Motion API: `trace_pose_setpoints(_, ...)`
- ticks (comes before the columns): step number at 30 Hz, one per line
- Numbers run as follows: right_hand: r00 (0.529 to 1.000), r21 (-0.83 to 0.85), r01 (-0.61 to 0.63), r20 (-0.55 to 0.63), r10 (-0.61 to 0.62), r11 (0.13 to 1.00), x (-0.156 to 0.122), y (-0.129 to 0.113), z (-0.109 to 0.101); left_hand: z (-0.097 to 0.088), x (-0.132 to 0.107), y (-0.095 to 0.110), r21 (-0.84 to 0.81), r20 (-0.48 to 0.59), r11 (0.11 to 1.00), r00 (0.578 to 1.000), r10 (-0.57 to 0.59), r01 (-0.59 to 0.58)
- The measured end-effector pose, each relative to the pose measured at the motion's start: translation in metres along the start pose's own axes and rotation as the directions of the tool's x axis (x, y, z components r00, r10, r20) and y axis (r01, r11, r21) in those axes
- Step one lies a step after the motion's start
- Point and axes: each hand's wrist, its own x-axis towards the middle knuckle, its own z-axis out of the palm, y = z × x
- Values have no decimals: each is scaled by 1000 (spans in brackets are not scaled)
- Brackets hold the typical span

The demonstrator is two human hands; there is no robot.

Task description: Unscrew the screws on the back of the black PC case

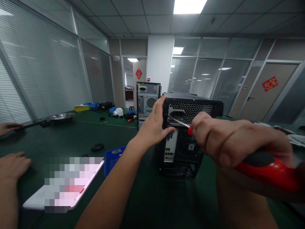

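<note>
a: where's the pc tower (183, 140) sitting?
b: standing upright, ~12-1 o'clock, long axis vert.
a: hands?
b: apart. l hand (153, 125) is bracing its 9 o'clock edge, fingers splayed; r hand (228, 140) is clenching a red-handled screwdriver (274, 173), shaft (179, 121) aiming ~10 o'clock, ending just 9 o'clock of the psu socket (177, 114). l's lying nearer.

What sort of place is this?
Probably an office or meeting room: glass partitions with blinds, a panelled ceiling, and a green table bearing a computer tower.
</note>
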Motion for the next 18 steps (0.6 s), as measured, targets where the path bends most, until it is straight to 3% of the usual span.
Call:
trace_pose_setpoints(8,993,86,-79,-76,86,993,3,-1,5,-1,-1,-2,8,-8,1000,1000,-3,3)
trace_pose_setpoints(11,995,-46,-46,-92,41,998,7,-5,-1,-3,-1,-2,7,-4,1000,1000,0,0)
trace_pose_setpoints(12,998,-118,-30,-63,22,993,10,-6,-6,-3,-2,-2,8,-1,1000,1000,0,0)
trace_pose_setpoints(14,994,-226,-3,102,27,974,16,-7,-15,-4,-2,-2,16,6,1000,1000,-6,6)
trace_pose_setpoints(16,953,-230,34,302,38,973,20,-7,-20,-4,-2,-2,29,9,1000,1000,-7,7)
trace_pose_setpoints(18,952,-225,49,305,23,973,22,-7,-14,-4,-3,-3,41,8,999,1000,0,-1)
